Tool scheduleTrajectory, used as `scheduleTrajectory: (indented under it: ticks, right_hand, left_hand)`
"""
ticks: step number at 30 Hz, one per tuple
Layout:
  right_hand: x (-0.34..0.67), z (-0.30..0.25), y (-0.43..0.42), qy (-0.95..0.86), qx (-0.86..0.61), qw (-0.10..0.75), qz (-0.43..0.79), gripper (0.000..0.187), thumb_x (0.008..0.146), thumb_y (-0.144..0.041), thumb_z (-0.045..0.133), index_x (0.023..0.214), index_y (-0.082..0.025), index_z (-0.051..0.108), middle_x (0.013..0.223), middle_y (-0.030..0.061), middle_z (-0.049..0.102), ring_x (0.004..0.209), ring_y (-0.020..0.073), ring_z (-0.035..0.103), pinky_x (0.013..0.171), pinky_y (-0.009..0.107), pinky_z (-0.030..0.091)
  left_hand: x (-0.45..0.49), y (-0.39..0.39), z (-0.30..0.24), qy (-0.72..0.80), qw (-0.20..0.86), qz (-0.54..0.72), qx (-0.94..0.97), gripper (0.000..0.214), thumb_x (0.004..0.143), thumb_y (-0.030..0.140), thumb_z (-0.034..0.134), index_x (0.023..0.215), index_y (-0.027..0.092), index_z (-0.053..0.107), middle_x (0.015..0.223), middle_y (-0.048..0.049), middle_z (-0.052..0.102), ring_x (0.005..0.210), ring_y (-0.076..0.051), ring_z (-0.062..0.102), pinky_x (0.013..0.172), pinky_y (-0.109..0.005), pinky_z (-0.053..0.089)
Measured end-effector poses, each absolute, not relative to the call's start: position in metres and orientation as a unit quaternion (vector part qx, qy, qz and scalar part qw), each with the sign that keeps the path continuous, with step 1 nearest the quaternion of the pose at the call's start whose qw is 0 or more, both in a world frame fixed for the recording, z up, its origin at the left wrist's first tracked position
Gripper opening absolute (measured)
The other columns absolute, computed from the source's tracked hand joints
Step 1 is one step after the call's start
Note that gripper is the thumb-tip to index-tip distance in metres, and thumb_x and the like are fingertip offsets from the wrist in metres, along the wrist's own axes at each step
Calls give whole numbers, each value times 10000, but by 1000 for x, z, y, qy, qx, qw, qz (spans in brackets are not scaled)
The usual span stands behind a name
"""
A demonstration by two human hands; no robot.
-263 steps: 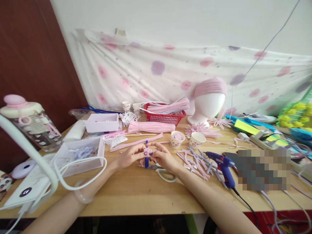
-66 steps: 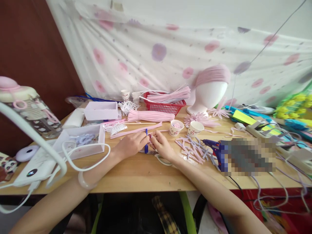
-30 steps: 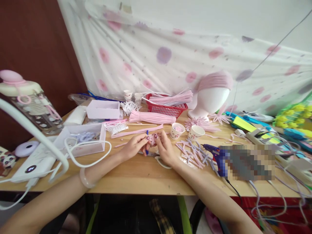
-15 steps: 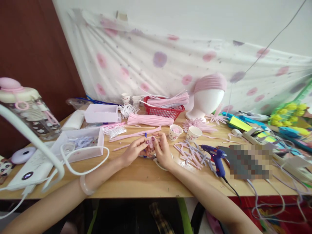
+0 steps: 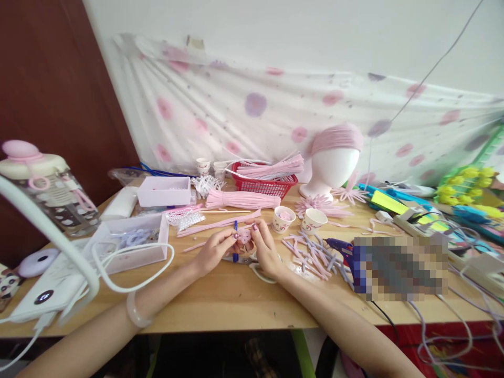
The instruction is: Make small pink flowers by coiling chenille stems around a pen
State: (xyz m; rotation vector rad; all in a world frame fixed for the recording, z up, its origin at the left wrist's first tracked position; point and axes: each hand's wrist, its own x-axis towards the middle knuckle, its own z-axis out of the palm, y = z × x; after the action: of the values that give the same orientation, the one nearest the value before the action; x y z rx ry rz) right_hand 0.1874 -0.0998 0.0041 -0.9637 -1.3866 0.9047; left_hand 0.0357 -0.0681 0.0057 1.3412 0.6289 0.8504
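Note:
My left hand (image 5: 214,252) pinches a small pink fuzzy piece (image 5: 244,236) between thumb and fingers. My right hand (image 5: 268,253) closes on the piece's other side, thumb and forefinger near its upper edge. Its exact shape is partly covered by the fingers. A blue pen (image 5: 235,257) stands out above and below the left fingertips; whether it lies on the table or is held I cannot tell. Scissors lie under the hands, a pale handle (image 5: 262,274) showing below my right hand.
Cut pink and grey stems (image 5: 311,252), two paper cups (image 5: 283,220) and a blue glue gun (image 5: 340,245) lie rightward. Behind are a pink stem bundle (image 5: 243,199), a red basket (image 5: 263,185) and a foam head (image 5: 333,163). Leftward, a white cable (image 5: 129,289) loops by a box (image 5: 167,239).
The camera view has tilted up slightly. My right fingers have shifted up and outward, and more of the pink piece and the blue pen shows between my hands.

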Motion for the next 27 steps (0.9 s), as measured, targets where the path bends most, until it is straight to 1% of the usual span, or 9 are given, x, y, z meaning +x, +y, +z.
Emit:
scheduleTrajectory:
  ticks: [3, 6, 8, 12, 17, 19, 22, 27]
  right_hand:
    - [188, 7, -101, -596, -381, 577, 408, 230, 937, -447, 440, 1013, -230, 454, 651, -32, 442, 580, 145, 430, 562, 273, 399]
    - [188, 4, -100, -604, -342, 580, 425, 238, 925, -406, 488, 1071, -236, 407, 692, -34, 469, 626, 144, 464, 597, 271, 405]
    - [187, 0, -99, -613, -334, 582, 418, 250, 932, -393, 483, 1099, -235, 385, 690, -41, 454, 628, 141, 464, 594, 265, 398]
    - [188, -2, -98, -634, -347, 574, 385, 262, 940, -377, 477, 1126, -220, 382, 659, -57, 406, 593, 125, 408, 580, 256, 367]
    - [195, 5, -94, -664, -343, 540, 387, 247, 940, -349, 478, 1110, -221, 352, 632, -71, 400, 544, 109, 380, 532, 237, 335]
    - [199, 5, -91, -683, -337, 526, 377, 234, 943, -330, 477, 1101, -217, 346, 644, -65, 424, 562, 110, 405, 539, 235, 341]
    - [201, 4, -88, -694, -313, 522, 385, 219, 948, -342, 467, 1079, -222, 339, 672, -53, 451, 599, 118, 459, 568, 242, 381]
    - [198, 3, -89, -682, -308, 528, 401, 241, 946, -390, 465, 1081, -232, 342, 691, -35, 507, 626, 137, 529, 617, 272, 452]
  left_hand:
    - [34, -66, 7, 282, 643, 380, 603, 238, 796, 398, 583, 771, 161, 597, 740, -21, 614, 709, -161, 583, 712, -299, 492]
    - [34, -67, 8, 298, 639, 368, 606, 249, 810, 407, 564, 777, 163, 599, 736, -18, 609, 716, -164, 588, 702, -292, 488]
    - [34, -69, 7, 305, 631, 361, 615, 261, 816, 421, 567, 803, 162, 599, 743, -15, 604, 724, -165, 588, 694, -285, 486]
    - [34, -69, 4, 294, 596, 366, 651, 271, 810, 423, 607, 854, 156, 585, 771, -10, 592, 739, -163, 586, 707, -286, 487]
    - [30, -61, 8, 284, 590, 337, 677, 282, 812, 428, 599, 802, 147, 576, 750, -14, 581, 699, -156, 582, 672, -286, 491]
    - [28, -57, 12, 267, 608, 322, 675, 298, 798, 440, 608, 786, 144, 574, 753, -11, 574, 674, -145, 573, 662, -288, 495]
    - [26, -54, 15, 256, 628, 312, 665, 310, 773, 449, 629, 784, 144, 574, 762, -3, 557, 670, -135, 565, 667, -289, 503]
    - [27, -56, 13, 256, 598, 339, 680, 289, 795, 427, 605, 823, 141, 572, 828, -31, 588, 746, -156, 583, 718, -309, 513]
